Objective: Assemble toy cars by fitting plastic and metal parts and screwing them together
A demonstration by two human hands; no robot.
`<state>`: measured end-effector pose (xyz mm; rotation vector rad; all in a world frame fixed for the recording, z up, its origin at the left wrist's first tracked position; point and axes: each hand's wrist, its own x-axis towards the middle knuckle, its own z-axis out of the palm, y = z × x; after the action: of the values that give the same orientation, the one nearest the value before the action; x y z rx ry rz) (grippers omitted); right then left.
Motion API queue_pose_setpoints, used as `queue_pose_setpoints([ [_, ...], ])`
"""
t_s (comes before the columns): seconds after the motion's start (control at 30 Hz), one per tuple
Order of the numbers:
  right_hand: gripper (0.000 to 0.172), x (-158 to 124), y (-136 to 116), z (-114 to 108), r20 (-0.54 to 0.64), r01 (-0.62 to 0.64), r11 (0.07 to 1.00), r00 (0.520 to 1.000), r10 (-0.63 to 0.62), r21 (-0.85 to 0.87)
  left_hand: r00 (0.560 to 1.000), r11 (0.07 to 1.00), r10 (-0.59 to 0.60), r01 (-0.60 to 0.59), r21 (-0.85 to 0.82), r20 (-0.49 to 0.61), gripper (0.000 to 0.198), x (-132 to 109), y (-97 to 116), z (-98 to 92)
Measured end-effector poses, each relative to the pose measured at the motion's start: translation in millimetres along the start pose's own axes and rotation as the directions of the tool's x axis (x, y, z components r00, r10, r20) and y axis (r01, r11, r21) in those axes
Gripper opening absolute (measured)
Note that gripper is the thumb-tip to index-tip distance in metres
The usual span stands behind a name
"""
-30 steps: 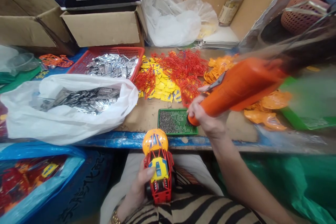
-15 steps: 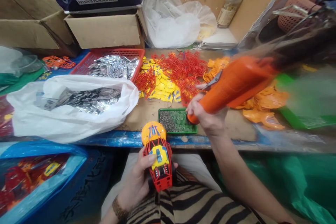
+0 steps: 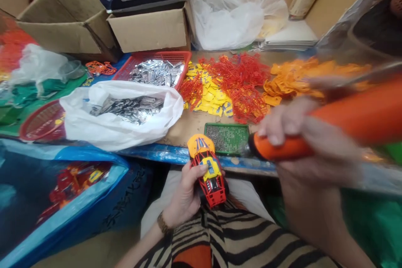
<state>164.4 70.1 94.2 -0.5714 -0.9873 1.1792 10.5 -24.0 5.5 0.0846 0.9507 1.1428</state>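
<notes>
In my left hand (image 3: 184,194) is a toy car (image 3: 211,171) with a yellow hood, an orange front piece and a red cage frame, held above my lap with the thumb on top. My right hand (image 3: 295,127), smeared by motion, is wrapped round an orange power screwdriver (image 3: 354,111). The driver's dark tip points left, close to the right edge of a shallow green tray (image 3: 240,135). Small metal screws (image 3: 215,134) lie mostly in the tray's left half. A blurred grey blade-like piece (image 3: 356,78) shows above the right hand; its kind is unclear.
Along the bench lie red plastic frames (image 3: 238,71), yellow panels (image 3: 215,94) and orange pieces (image 3: 292,73). Silvery parts fill a red basket (image 3: 185,65) and a white bag (image 3: 166,123). Cardboard boxes (image 3: 147,33) stand behind. A blue bag (image 3: 125,167) with car parts hangs lower left.
The screwdriver has swung from upright-leaning over the tray to nearly level, pulled right and nearer to me. The view has shifted left. My left hand still holds the car.
</notes>
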Motion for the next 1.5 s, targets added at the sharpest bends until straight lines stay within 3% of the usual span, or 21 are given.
queue_pose_setpoints([
  [0.1, 0.021, -5.8, -11.8, 12.8, 0.06, -0.106, 0.994, 0.993, 0.104, 0.032, 1.0, 0.999, 0.019, -0.02, -0.031, -0.013, 0.042, 1.0, -3.0, -0.2],
  [0.2, 0.007, -10.0, -14.9, 22.0, 0.102, -0.118, 0.99, 0.989, 0.111, 0.073, 0.998, 0.997, 0.06, -0.06, -0.05, -0.006, 0.037, 1.8, -6.7, -3.7],
  [0.27, 0.015, -11.3, -14.7, 24.8, 0.131, -0.111, 0.991, 0.986, 0.101, 0.077, 0.997, 0.994, 0.077, -0.078, -0.075, -0.007, 0.035, 2.5, -8.0, -5.6],
  [0.33, 0.022, -11.9, -14.3, 25.1, 0.155, -0.123, 0.991, 0.981, 0.114, 0.045, 0.997, 0.991, 0.07, -0.071, -0.112, -0.015, 0.036, 2.9, -7.8, -6.1],
  [0.53, 0.015, -12.6, -13.0, 22.3, 0.21, -0.063, 0.998, 0.975, 0.065, -0.017, 0.998, 0.987, 0.025, -0.033, -0.159, -0.054, 0.043, 1.0, -4.0, -1.3],
  [0.67, 0.022, -16.6, -9.1, 20.4, 0.233, -0.114, 0.991, 0.964, 0.128, -0.07, 0.998, 0.984, 0.031, -0.038, -0.177, -0.047, 0.039, 0.4, -4.2, -0.6],
  [0.77, 0.011, -21.7, -4.0, 18.0, 0.244, -0.093, 0.995, 0.965, 0.097, -0.026, 0.999, 0.984, 0.037, -0.043, -0.172, -0.037, 0.038, 0.9, -5.2, -1.6],
  [0.93, 0.031, -25.2, 1.6, 14.6, 0.271, -0.057, 0.997, 0.962, 0.04, 0.056, 0.998, 0.986, 0.049, -0.053, -0.158, -0.029, 0.04, 1.7, -7.1, -3.9],
  [1.13, 0.034, -26.8, 0.7, 9.7, 0.33, -0.035, 0.999, 0.943, 0.028, 0.017, 0.998, 0.984, 0.053, -0.057, -0.168, -0.03, 0.039, 3.0, -7.7, -2.5],
  [1.23, 0.03, -30.1, 1.1, 9.0, 0.31, -0.037, 0.999, 0.95, 0.04, -0.016, 0.997, 0.984, 0.025, -0.038, -0.175, -0.076, 0.039, 2.9, -6.0, 1.7],
  [1.4, 0.043, -32.5, 4.3, 10.2, 0.302, -0.005, 1.0, 0.953, 0.011, -0.019, 0.99, 0.983, 0.008, -0.034, -0.183, -0.139, 0.035, 0.9, -4.2, 7.3],
  [1.5, 0.041, -31.2, 4.3, 11.7, 0.276, 0.018, 1.0, 0.961, -0.015, -0.007, 0.991, 0.981, 0.008, -0.034, -0.193, -0.134, 0.035, -1.0, -3.7, 9.3],
])
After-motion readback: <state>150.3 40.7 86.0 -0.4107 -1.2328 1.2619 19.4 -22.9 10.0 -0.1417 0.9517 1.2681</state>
